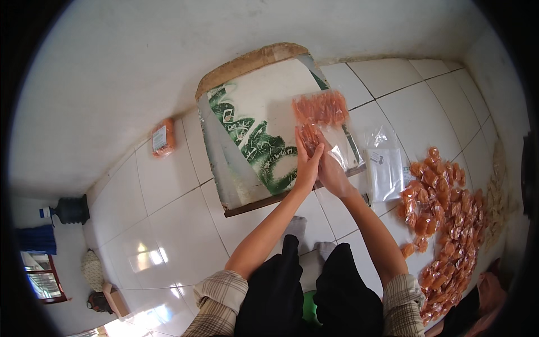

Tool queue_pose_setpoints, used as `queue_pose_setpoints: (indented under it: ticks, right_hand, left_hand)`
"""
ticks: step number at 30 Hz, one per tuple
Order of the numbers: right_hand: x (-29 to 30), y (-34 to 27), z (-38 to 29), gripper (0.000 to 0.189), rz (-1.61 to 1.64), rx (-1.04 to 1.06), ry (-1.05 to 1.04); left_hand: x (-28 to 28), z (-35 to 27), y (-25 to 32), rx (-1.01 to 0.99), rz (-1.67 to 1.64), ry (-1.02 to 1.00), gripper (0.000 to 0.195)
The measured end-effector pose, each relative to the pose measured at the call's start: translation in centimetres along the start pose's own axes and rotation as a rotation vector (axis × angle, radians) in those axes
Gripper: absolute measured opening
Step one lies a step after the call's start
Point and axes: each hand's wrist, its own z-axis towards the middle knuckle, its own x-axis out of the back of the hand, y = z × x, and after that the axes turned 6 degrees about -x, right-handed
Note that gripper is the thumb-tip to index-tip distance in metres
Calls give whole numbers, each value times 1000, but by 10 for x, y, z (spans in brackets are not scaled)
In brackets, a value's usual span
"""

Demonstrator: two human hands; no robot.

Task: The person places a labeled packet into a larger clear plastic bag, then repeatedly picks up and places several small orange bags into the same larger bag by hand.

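Observation:
My left hand and my right hand press together around a stack of orange-brown wrapped pieces. The right hand and wrist are inside a clear plastic bag. Beyond the fingertips, rows of similar orange pieces lie in clear plastic at the right side of a low board-topped table with a green and white worn print. Whether those rows share the bag around my hand, I cannot tell.
Right of the table lies a packet of clear plastic bags, beside a large spread of wrapped orange pieces on the tiled floor. A filled, labelled pack stands left near the wall. Part of a person's clothing shows at lower right.

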Motion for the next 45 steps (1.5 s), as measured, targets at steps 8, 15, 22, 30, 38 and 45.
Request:
queue_pose_setpoints:
  ticks: [8,15,22,30,38,45]
  right_hand:
    - [6,13,-12,72,-116,-97,-4]
    - [45,-13,-93,51,-198,-52,-30]
    - [179,-22,-223,29,-111,-451,198]
    - [257,45,-306,20,-114,-675,660]
    - [213,109,-307,49,-699,-589,621]
    - [204,148,-290,54,-933,-615,622]
  left_hand:
    - [-9,0,-6,-50,103,120,74]
    - [2,5,5,-153,254,170,82]
    - [-114,-44,48,-642,616,-267,71]
    - [-221,-118,-38,-495,698,-1161,64]
    - [-214,-140,-173,-660,1141,-1333,69]
    - [-218,-129,-208,-665,1106,-1284,52]
